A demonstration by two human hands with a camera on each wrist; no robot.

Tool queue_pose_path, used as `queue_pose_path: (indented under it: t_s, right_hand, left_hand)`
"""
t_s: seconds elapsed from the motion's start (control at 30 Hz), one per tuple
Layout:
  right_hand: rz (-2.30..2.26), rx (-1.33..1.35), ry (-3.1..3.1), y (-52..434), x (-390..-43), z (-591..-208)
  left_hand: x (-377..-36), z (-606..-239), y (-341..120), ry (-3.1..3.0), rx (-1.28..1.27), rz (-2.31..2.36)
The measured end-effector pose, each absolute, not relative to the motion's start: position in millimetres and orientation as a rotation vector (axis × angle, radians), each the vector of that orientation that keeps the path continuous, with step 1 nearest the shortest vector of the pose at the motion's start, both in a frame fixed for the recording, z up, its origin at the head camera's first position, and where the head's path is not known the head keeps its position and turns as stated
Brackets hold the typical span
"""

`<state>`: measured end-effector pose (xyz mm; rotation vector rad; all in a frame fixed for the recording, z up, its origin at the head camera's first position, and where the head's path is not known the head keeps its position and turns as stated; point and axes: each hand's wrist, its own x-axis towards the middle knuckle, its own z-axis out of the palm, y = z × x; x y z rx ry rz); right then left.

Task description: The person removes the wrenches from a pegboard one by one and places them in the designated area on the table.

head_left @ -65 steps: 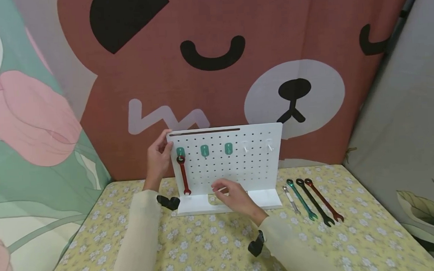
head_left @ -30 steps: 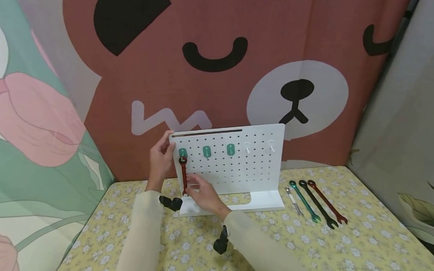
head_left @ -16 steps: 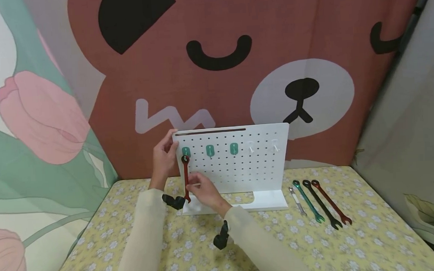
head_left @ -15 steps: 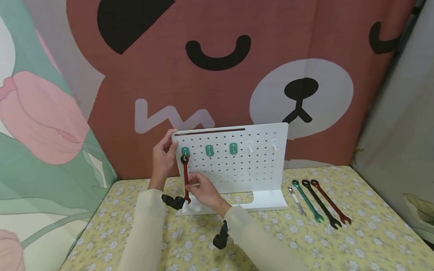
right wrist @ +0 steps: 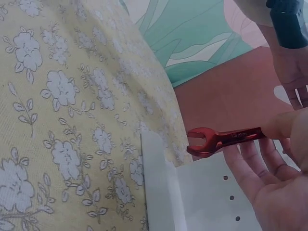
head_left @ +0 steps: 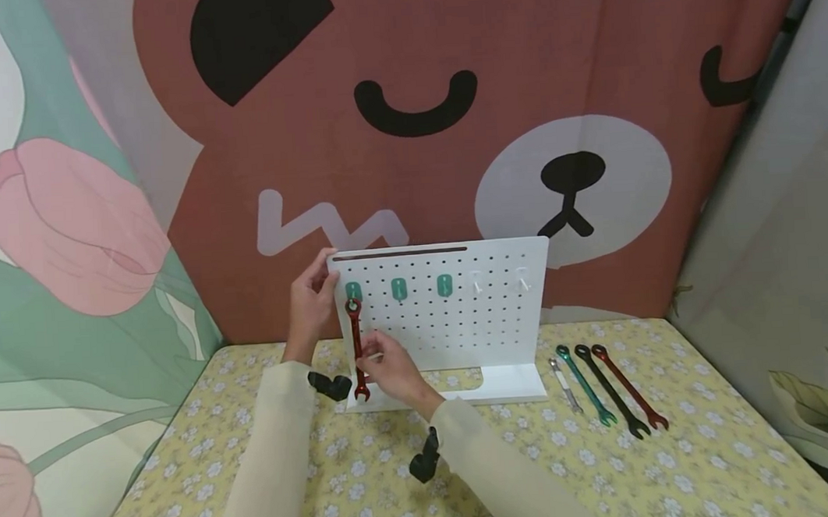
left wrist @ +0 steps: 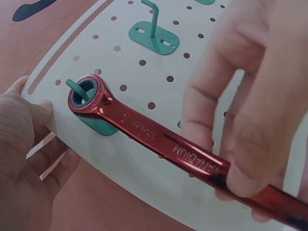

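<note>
A red combination wrench (head_left: 357, 336) hangs by its ring end on the leftmost green hook of a white pegboard (head_left: 453, 327). In the left wrist view the hook's tip (left wrist: 77, 87) passes through the ring. My right hand (head_left: 392, 369) pinches the wrench's lower shaft between thumb and fingers, its open end (right wrist: 204, 142) jutting past them and tipped out from the board. My left hand (head_left: 311, 303) grips the pegboard's upper left edge, thumb in front and fingers partly hidden behind. Two more green hooks (head_left: 399, 289) and two clear hooks (head_left: 523, 281) line the row.
On the flowered tablecloth (head_left: 369, 479), right of the board, lie a small silver wrench (head_left: 564, 385), a green wrench (head_left: 585, 386), a black wrench (head_left: 612, 392) and another red wrench (head_left: 629, 388). A printed curtain (head_left: 417, 180) stands behind the table.
My right hand has moved left from the board's lower middle to the hanging wrench and pinched it. The wrench's lower end has swung outward from the board. My left hand keeps its hold.
</note>
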<state>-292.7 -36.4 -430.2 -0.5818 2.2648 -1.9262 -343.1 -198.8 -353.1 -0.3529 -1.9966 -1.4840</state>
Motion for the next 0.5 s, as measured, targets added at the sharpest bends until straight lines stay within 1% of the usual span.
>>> queue_pose_path:
  t_s: [0.5]
  right_hand:
    - [-2.057,-0.526,2.042,-28,-291,-418]
  left_hand:
    - [-343,-353,-200,-1.982,-0.364,-1.503]
